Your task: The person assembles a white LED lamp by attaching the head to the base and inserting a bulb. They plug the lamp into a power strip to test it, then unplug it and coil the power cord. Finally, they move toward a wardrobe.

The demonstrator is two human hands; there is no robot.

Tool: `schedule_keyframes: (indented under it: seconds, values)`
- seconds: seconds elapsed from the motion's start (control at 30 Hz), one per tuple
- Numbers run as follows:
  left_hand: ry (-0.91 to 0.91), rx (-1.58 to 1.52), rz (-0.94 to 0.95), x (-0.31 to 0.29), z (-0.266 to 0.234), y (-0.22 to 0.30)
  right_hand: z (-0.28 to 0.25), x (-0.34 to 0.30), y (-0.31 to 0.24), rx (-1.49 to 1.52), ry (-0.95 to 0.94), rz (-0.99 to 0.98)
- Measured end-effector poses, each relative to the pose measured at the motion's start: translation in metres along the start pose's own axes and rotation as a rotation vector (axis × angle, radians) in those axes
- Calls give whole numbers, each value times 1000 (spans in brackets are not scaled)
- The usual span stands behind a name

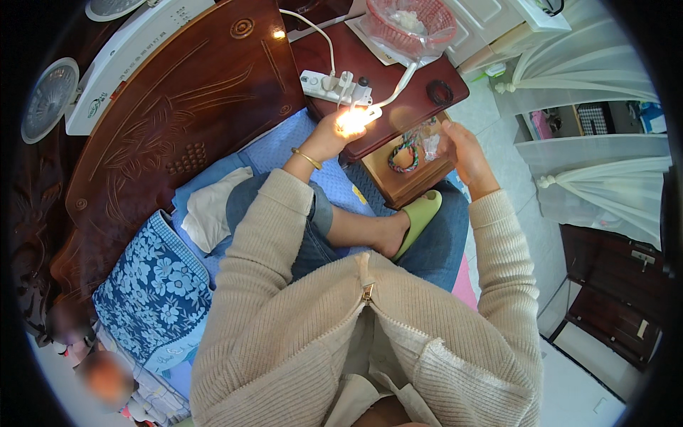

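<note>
My left hand (pixel 327 139), with a gold bangle at its wrist, is closed around a brightly lit lamp (pixel 373 112). Glare hides most of its fingers; a bent white neck runs from the lamp toward the back of the bedside table. My right hand (pixel 466 153) has its fingers curled together at the right side of an open wooden drawer (pixel 393 191). What they pinch, if anything, I cannot make out. Beside those fingertips lies crinkled clear plastic (pixel 430 147). A braided multicoloured ring (pixel 404 158) lies in the drawer.
On the dark red bedside table (pixel 405 117) are a white power strip (pixel 316 84) with plugs, a pink basket (pixel 430 32) in clear plastic and a dark ring (pixel 440 92). A carved wooden headboard (pixel 192 92) rises at left. Blue bedding (pixel 160 285) surrounds my bent leg in a green slipper (pixel 420 222).
</note>
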State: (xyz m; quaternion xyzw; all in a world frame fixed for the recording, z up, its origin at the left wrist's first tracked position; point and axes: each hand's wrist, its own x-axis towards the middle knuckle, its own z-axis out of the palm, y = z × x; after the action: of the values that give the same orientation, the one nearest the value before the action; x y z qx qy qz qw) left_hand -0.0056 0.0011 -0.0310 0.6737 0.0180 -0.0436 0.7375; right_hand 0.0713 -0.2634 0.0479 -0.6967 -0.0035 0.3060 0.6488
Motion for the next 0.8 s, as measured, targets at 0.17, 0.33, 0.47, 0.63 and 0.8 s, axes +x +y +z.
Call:
schedule_keyframes:
  seconds: [0.17,0.33,0.47,0.63,0.8]
  values:
    - [-20,-120,28,1,-1,-3,8,-12,34,-23,23,47]
    - [6,-139,8,-3,1,4,33,-6,40,-56,4,-119]
    - [-12,-132,-82,-7,5,19,55,7,39,-227,63,-288]
    - [-83,-114,-126,-12,2,28,82,13,20,5,49,-33]
    - [-49,-341,-254,-8,-1,28,81,32,38,299,-48,48]
